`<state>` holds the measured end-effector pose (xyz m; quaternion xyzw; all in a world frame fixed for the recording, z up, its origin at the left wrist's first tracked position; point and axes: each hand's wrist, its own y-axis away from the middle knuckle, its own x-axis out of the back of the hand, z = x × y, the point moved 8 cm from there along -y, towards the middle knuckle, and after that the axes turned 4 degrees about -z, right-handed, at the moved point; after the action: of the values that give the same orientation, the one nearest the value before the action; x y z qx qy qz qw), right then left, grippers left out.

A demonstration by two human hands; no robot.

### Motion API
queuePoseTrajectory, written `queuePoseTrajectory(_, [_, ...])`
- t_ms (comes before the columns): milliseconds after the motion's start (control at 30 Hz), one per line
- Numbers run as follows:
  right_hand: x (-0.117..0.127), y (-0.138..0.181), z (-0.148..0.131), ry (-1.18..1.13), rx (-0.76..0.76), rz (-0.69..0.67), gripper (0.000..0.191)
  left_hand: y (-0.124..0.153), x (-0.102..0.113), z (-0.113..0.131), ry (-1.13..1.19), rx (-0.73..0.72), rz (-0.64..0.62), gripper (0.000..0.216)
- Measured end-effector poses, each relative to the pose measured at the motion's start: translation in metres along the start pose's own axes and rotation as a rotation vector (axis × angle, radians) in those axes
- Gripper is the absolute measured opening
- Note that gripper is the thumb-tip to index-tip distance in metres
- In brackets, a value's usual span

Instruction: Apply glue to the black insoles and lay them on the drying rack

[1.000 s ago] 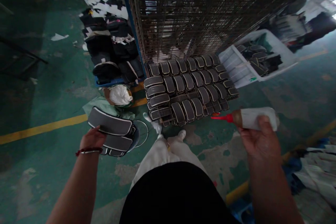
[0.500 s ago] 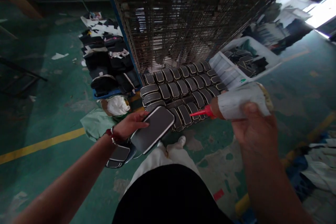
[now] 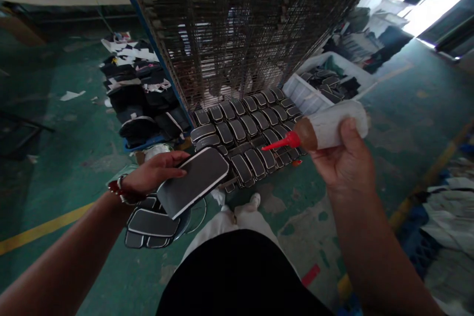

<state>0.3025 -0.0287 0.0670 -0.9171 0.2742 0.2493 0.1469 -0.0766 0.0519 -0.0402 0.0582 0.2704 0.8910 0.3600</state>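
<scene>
My left hand [image 3: 160,173] grips a dark, rounded rectangular panel [image 3: 196,180] with a pale edge, thumb on top and fingers at its far side. The panel is tilted. My right hand [image 3: 342,158] is wrapped round a squeeze bottle [image 3: 329,126] with a whitish body, a brown shoulder and a red pointed nozzle [image 3: 283,142]. The nozzle points left, apart from the panel. Below my left hand, several similar dark panels [image 3: 153,222] lie stacked on a support that is mostly hidden.
Ahead stands a tall wire-mesh rack [image 3: 229,24], with rows of dark panels [image 3: 246,126] at its foot. A white bin [image 3: 292,91] of dark pieces is at the right. Bundled black material [image 3: 137,94] lies on the left. Blue crates [image 3: 418,237] stand at far right.
My left hand and the panel have moved left in the picture. The bottle has shifted slightly left and up. The camera view has turned a little, and more of the stacked panels shows.
</scene>
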Motion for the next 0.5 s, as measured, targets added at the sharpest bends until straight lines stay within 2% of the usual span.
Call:
queuePoseTrajectory(267, [-0.002, -0.001, 0.0, -0.041, -0.016, 0.022, 0.038, 0.003, 0.008, 0.009, -0.047, -0.004, 0.017, 0.038])
queuePoseTrajectory(500, [-0.002, -0.003, -0.003, -0.011, 0.008, 0.033, 0.043, 0.002, 0.01, 0.014, -0.044, -0.089, 0.033, 0.029])
